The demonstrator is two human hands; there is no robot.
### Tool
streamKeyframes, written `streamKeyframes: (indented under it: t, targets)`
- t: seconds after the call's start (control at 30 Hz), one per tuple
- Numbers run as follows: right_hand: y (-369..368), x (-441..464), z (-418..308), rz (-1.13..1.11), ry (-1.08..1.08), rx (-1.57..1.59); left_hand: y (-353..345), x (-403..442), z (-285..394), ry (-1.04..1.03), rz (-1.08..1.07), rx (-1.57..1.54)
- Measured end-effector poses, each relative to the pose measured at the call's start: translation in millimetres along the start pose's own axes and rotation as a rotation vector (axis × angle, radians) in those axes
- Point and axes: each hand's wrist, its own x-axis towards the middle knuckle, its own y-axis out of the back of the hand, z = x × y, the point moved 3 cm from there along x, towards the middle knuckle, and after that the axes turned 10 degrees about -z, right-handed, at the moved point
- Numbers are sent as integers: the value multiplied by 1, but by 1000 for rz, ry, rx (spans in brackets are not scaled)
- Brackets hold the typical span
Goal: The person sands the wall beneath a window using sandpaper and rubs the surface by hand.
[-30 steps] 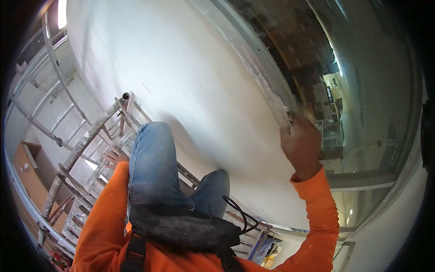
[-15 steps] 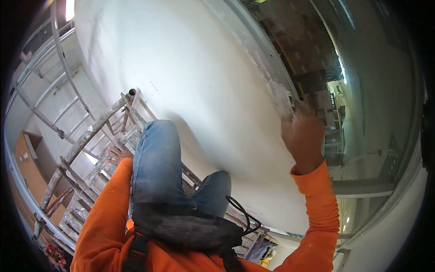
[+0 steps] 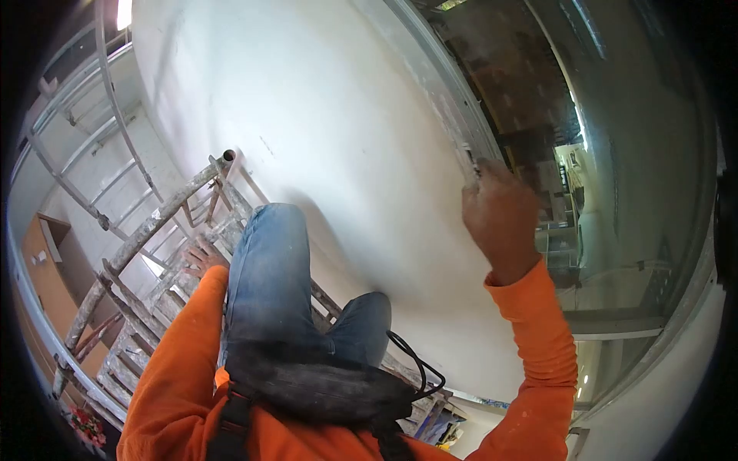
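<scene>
My right hand (image 3: 500,219) is closed round a small tool (image 3: 471,161) with a whitish, smeared end. Most of it is hidden by the fingers, so I cannot tell whether it is a brush or a scraper. Its tip is at the edge of the white wall (image 3: 346,154), beside the grey window frame (image 3: 453,84). On the other side, my left hand (image 3: 204,257) lies with fingers spread on the paint-spattered scaffold platform (image 3: 165,296), next to my bent knee.
A scaffold pipe (image 3: 154,223) runs along the left, its end near the wall. Behind it stands a metal frame with rungs (image 3: 100,138). Window glass (image 3: 646,192) fills the right side. A black cable loop (image 3: 421,369) hangs by my waist bag (image 3: 323,384).
My right hand has moved slightly left and upward along the wall edge with the tool. My left hand has stayed on the platform.
</scene>
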Motion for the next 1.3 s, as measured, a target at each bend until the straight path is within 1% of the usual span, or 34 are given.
streamKeyframes:
  t: [0.03, 0.1, 0.17, 0.23, 0.27, 0.33, 0.47, 0.53, 0.57, 0.63, 0.7, 0.77, 0.83, 0.87, 0.93, 0.97, 1.0, 1.03, 1.07, 1.17, 1.23, 1.3]
  targets:
    - [0, 3, 3, -37, -34, 34, 1, -1, -1, -7, -4, -33]
    - [5, 8, 3, -39, -20, 34, 1, 2, -3, 6, -14, -92]
    - [3, 8, 1, -59, -39, 35, -4, 4, -5, -38, -2, -31]
    - [-1, 11, -6, 56, 5, -93, -2, 2, -5, -41, 6, -52]
    - [4, 8, -5, 58, 4, -92, -1, 0, -5, -40, 11, -79]
    - [14, 8, 1, -56, -7, -57, 0, -2, -5, -33, 12, -108]
    - [6, 9, -3, -9, 8, 21, -19, 19, -5, -49, 27, -70]
    - [12, 6, 6, -30, 41, 128, -12, 8, -8, -57, 31, -69]
    - [10, 10, 4, -21, 54, 129, -7, 5, -6, -58, 38, -83]
    - [2, 1, 0, -8, 36, 0, -18, 18, -7, -60, 64, -93]
    - [6, -2, 8, -7, 36, 14, -6, 10, -4, -68, 96, -107]
    - [4, -2, 10, -11, 50, 30, 4, -5, -4, -27, 16, -61]
    - [1, -4, 9, -8, 25, 42, -56, 58, -10, -89, 671, -43]
    - [1, -7, 9, -14, 20, 42, -49, 46, -11, -104, 982, -17]
    - [4, -9, 9, 3, 16, 19, -43, 52, -7, -88, 527, -66]
    - [5, -10, 12, 9, 17, 18, -28, 31, -6, -54, 61, -110]
    - [5, -9, 15, -22, 31, 31, -12, 14, -5, -49, 64, -119]
    - [4, -8, 17, -55, 42, 48, -1, 0, -5, -51, 18, -93]
    - [4, -9, 15, -55, 35, 55, 7, -11, -6, -58, -27, -56]
    - [6, -13, 13, 1, 5, 49, 19, -26, -4, -37, -62, -21]
    - [5, -9, 16, -89, 14, 49, 3, -7, -4, -25, -19, -38]
    - [7, -4, 10, -97, -4, 66, 1, -6, -9, -22, 22, -31]
